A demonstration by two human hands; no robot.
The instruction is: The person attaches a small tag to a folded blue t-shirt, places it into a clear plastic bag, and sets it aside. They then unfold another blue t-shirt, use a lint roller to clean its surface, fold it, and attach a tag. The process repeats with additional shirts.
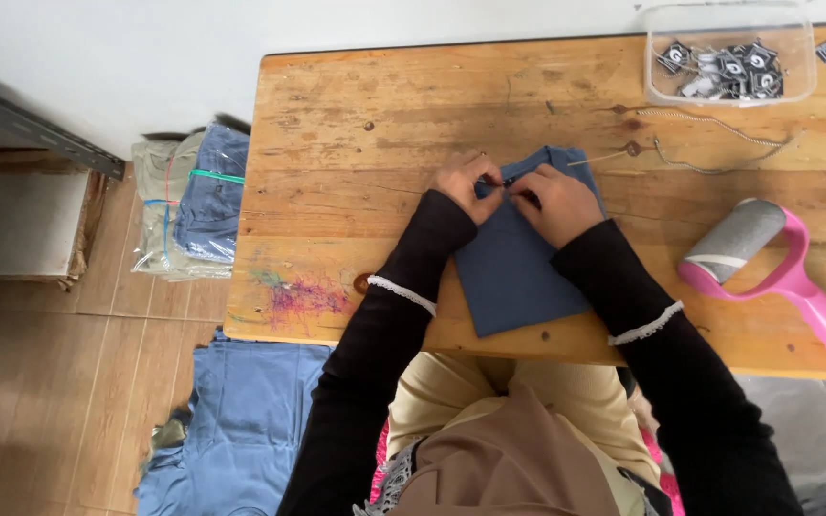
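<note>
The folded dark blue cloth garment (518,272) lies on the worn wooden table (356,124), near its front edge; the left hand (467,184) and right hand (554,201) meet at its top edge (fingertips pinched together on the fabric); a pink-handled lint roller (767,263) lies well apart; a clear plastic box (728,59) holds small tags.
</note>
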